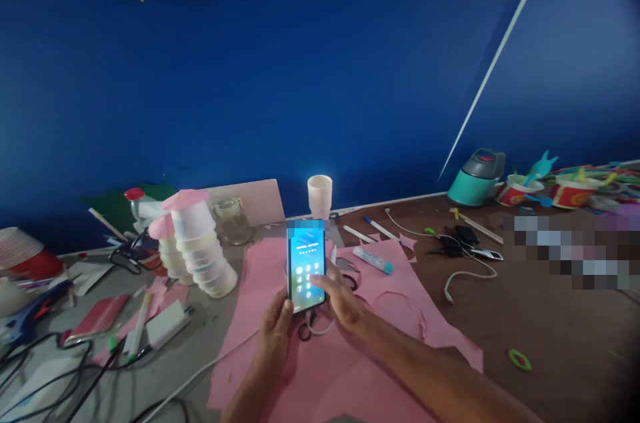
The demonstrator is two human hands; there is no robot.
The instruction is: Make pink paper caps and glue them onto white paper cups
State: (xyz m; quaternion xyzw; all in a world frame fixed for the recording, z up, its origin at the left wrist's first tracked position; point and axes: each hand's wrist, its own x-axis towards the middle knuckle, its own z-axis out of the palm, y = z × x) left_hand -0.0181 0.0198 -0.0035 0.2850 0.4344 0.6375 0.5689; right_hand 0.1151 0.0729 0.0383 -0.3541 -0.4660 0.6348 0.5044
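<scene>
Right hand (343,296): fingers extended and loosely spread, one fingertip resting on the lit screen of the phone (307,267) near its lower right; nothing gripped. Left hand (277,326): fingers closed around the lower left edge of the phone, thumb on the near side, holding it upright and tilted toward the camera. The screen shows a number keypad; its top strip is blurred.

The phone stands above a sheet of pink paper (380,316) that covers the table (540,329) under both hands. Black scissor handles (305,329) show just below the phone, partly hidden by the hands. A white cable (210,369) runs from beneath the phone toward 7 o'clock.

At 1 o'clock from the phone, near, lies a glue stick with a teal cap (373,259). At 12 o'clock, further back, stands a stack of paper cups (319,195). At 9 o'clock, near, a leaning stack of clear plastic cups with pink paper tops (200,246); behind it a glass jar (233,221). At 3 o'clock, well apart, a bunch of keys (463,243). At 2 o'clock, far back, a teal jug (476,177) against the blue wall (320,76).
</scene>
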